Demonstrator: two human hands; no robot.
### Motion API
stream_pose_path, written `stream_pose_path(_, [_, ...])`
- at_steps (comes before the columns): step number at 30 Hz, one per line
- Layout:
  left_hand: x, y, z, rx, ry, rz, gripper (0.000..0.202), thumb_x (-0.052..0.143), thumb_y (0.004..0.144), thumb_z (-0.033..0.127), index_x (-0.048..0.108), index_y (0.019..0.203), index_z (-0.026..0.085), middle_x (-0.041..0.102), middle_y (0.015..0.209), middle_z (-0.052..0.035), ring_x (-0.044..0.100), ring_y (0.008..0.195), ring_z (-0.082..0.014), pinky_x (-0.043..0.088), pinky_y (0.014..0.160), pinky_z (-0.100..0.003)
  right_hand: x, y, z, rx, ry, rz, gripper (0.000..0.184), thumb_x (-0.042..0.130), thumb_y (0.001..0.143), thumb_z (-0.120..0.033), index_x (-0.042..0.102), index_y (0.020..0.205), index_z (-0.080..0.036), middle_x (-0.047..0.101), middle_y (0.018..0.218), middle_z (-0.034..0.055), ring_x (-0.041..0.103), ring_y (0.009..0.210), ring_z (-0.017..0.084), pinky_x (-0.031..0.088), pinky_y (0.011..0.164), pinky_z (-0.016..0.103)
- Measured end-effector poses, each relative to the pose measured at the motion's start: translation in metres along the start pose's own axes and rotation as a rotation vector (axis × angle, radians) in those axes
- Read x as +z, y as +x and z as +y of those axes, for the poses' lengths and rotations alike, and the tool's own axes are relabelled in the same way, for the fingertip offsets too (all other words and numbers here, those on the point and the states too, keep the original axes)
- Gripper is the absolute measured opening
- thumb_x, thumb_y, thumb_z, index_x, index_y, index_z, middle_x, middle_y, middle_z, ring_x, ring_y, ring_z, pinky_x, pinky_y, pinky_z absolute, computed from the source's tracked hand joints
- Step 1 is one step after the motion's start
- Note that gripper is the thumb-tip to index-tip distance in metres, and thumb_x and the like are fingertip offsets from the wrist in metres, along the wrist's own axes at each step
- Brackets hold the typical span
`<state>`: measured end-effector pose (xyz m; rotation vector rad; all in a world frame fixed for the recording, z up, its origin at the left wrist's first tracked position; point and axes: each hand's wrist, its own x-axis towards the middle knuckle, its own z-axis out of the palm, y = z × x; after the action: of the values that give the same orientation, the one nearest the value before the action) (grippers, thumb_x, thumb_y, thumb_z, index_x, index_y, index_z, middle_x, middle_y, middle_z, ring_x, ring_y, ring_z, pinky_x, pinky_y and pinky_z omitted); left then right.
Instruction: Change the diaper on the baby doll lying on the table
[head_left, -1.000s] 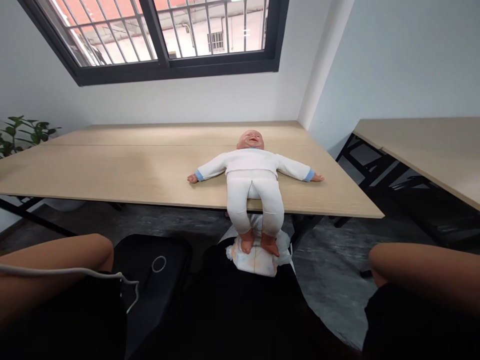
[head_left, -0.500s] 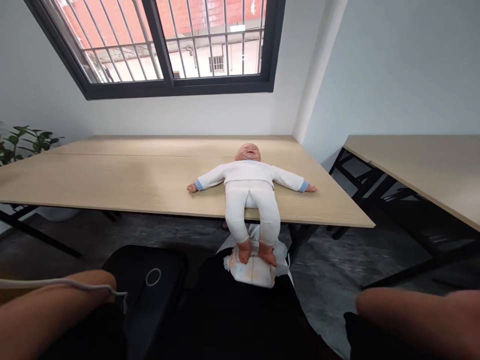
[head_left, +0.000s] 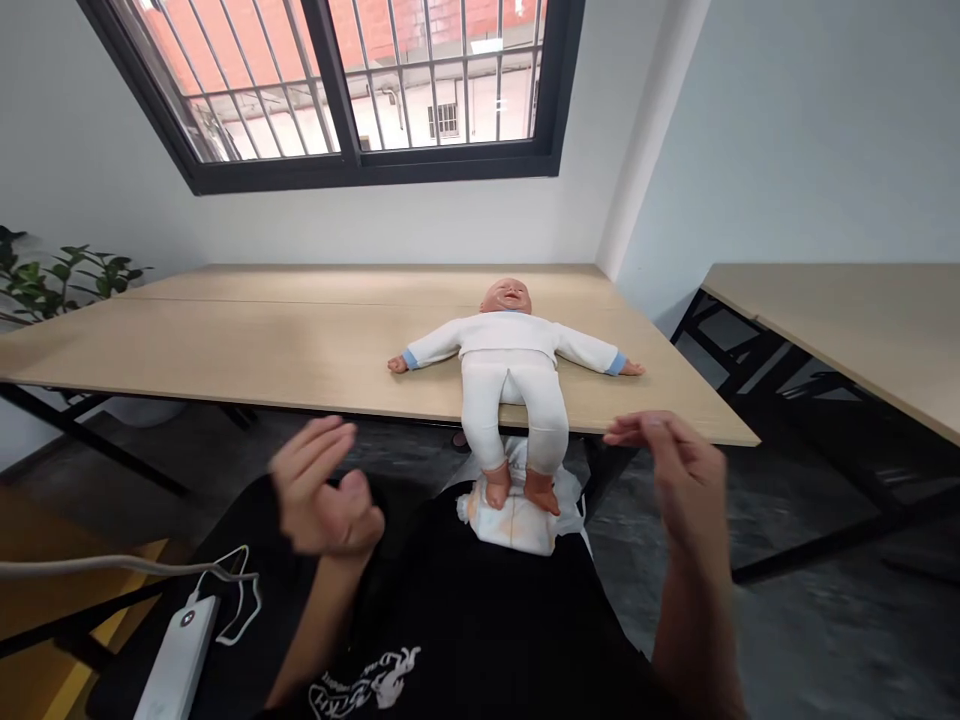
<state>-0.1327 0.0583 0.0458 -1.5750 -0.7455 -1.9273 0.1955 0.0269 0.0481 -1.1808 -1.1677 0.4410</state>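
Infant doll, lying face up on the near part of the table, arms spread, lower legs hanging over the near edge. Dressed in a white long-sleeved suit with blue cuffs. Bare feet touch a disposable diaper resting on dark clothing. Judged light, with a soft padded body and firmer head and limbs; the cloth may slip slightly. Best held beneath the hips or around both ankles, with the head supported. Left hand: raised just near of the table edge, fingers loosely curled, holding nothing. Right hand: raised at the edge, right of the doll, fingers partly open, holding nothing.
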Motion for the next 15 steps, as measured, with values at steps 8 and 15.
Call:
stream_pose_path(8, [0.04, -0.072, 0.006, -0.597, -0.323, -0.966, 0.029, 0.048, 0.101, 0.031, 0.066, 0.085, 0.016, 0.068, 0.075, -0.0028, 0.063, 0.071, -0.0147, 0.047, 0.068, -0.025, 0.0, 0.011, 0.089, 0.283, -0.743, -0.923, 0.05, 0.042, 0.1, -0.053, 0.069, 0.09, -0.012, 0.071, 0.097, 0.0119, 0.066, 0.088, 0.023, 0.044, 0.074, 0.03])
stream_pose_path(15, [0.045, -0.075, 0.011, -0.728, -0.451, -1.083, 0.033, 0.049, 0.102, 0.038, 0.067, 0.087, 0.015, 0.067, 0.075, -0.0018, 0.061, 0.07, -0.0145, 0.045, 0.07, -0.025, 0.0, 0.01, 0.074, 0.319, -0.79, -0.942, 0.046, 0.041, 0.103, -0.048, 0.068, 0.089, -0.013, 0.07, 0.095, 0.0105, 0.066, 0.087, 0.022, 0.042, 0.074, 0.028])
